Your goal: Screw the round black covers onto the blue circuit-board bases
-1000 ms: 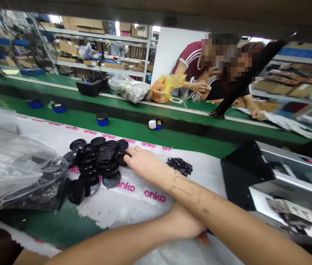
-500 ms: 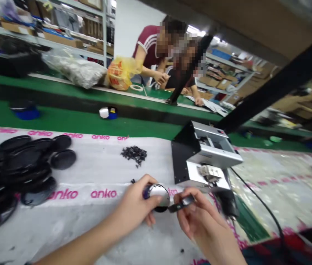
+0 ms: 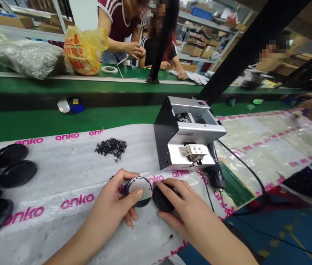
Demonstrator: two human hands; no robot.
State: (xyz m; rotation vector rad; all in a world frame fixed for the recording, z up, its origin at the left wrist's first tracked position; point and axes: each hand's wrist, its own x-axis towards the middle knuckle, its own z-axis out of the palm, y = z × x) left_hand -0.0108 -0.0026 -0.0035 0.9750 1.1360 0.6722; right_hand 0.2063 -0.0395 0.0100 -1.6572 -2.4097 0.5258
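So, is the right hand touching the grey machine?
No, the right hand lies on a black lid, and the machine stands apart behind it.

The room is bright with soft light from above. Shadows are faint. Edges bend and stretch. Faces are blurred.

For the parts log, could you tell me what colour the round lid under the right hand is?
Black; the round lid shows best in the head view.
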